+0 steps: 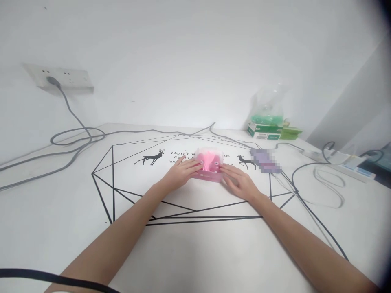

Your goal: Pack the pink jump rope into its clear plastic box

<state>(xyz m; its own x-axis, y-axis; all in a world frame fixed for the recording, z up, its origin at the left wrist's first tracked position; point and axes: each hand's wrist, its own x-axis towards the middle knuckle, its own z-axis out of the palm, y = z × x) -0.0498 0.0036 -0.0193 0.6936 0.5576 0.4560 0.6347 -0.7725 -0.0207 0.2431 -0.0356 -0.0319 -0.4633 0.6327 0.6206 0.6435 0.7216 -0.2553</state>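
Note:
A small pink box with a clear upper part stands on the white table. Bright pink contents show inside it, with two small round pale marks at the sides. My left hand reaches its outstretched fingers to the box's left side, while my right hand does the same at the right. The fingertips of both hands appear to touch the box. Both hands are open, fingers extended and not wrapped around it. The exact kind of the pink contents is too blurred to tell.
A blurred-out phone-like object lies right of my right hand, with cables around it. Green and white boxes under a clear plastic bag stand at the back wall. A grey cord runs from the wall socket.

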